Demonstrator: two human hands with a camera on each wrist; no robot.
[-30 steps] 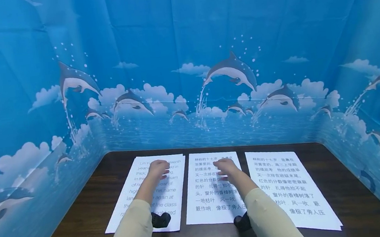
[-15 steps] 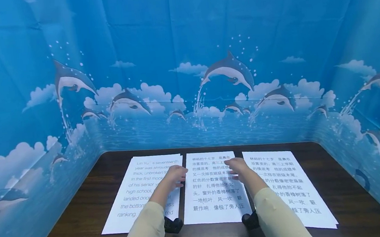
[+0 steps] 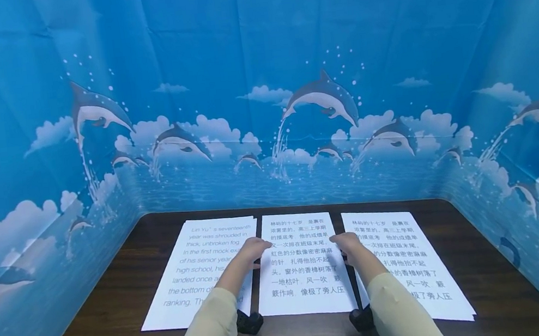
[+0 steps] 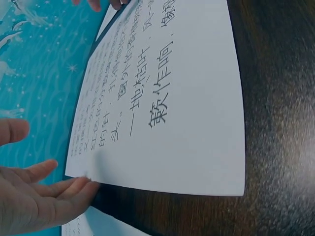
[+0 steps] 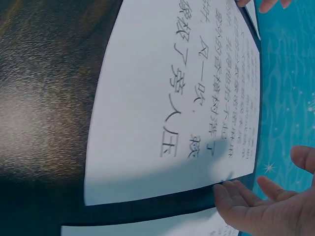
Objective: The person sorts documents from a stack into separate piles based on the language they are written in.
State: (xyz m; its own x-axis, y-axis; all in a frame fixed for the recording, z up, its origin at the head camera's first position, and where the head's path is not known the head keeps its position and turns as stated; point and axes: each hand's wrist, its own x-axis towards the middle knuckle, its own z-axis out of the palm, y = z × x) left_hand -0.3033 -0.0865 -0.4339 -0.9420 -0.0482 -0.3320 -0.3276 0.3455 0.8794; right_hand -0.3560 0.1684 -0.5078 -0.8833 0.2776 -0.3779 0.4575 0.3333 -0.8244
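Three white printed paper piles lie side by side on a dark table. My left hand [image 3: 253,250] is at the left edge of the middle sheet [image 3: 291,305], over the gap beside the English-text sheets [image 3: 167,317]. In the left wrist view, the fingertips [image 4: 87,186] meet that sheet's long edge, or come very close. Opposite, my right hand [image 3: 349,244] is at its right edge, partly over the right-hand sheets [image 3: 454,307]. The right wrist view has those fingertips [image 5: 221,189] along the edge; contact is hard to tell. Both hands have loosely extended fingers and hold nothing.
A blue curtain [image 3: 256,38] printed with dolphins surrounds the dark wooden table [image 3: 93,318] on the back and sides. Each wrist wears a black device, one at the left wrist [image 3: 249,322] and another at the right wrist [image 3: 361,318].
My left hand has moved right, from over the English-text sheets to the middle sheet's left edge. My right hand has moved right, from over the middle sheet to its right edge. The papers stay in place.
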